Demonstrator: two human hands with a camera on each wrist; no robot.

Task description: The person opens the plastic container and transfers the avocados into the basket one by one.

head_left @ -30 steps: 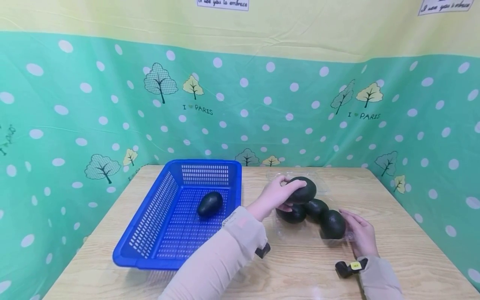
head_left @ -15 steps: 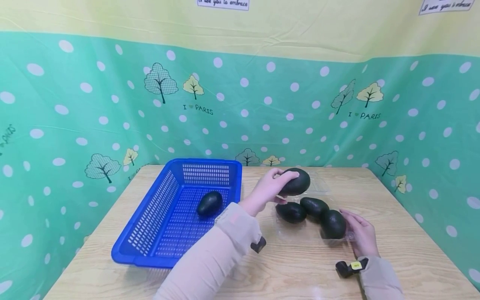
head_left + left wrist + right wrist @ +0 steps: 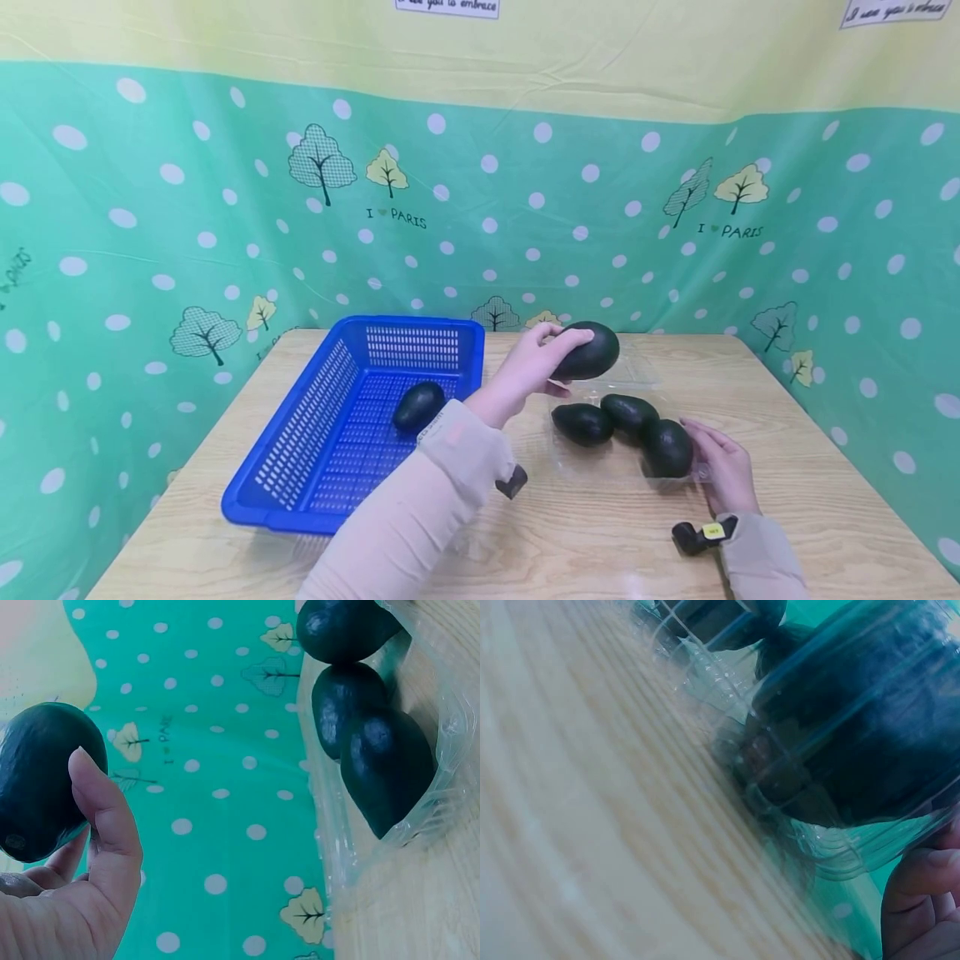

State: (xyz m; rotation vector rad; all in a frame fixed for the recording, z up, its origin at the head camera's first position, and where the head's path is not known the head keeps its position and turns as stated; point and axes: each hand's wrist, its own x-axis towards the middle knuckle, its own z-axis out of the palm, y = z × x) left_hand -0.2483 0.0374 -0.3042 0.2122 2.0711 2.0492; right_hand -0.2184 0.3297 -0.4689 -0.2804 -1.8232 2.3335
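My left hand [image 3: 525, 367] grips a dark green avocado [image 3: 590, 350], thumb on top, raised above the clear plastic container [image 3: 600, 467]. In the left wrist view the same avocado [image 3: 45, 780] sits between thumb and curled fingers. Three more avocados lie in the container: one at the left [image 3: 583, 425], a middle one [image 3: 628, 414] and one at the right [image 3: 667, 448]. At the container's right side, my right hand [image 3: 723, 467] holds its edge; the right wrist view has the thumb and bent fingers [image 3: 926, 900] at the clear wall, beside a large avocado [image 3: 862, 727].
A blue plastic basket [image 3: 281, 523] with slotted walls stands left on the wooden table [image 3: 585, 542]. One avocado [image 3: 419, 407] lies inside it. Behind the container lies a clear plastic lid [image 3: 633, 371]. A green dotted curtain [image 3: 525, 200] encloses the table's back and sides.
My left hand has lifted the avocado up out of the container and slightly to the left, uncovering the avocados below. The right hand has stayed at the container's edge.
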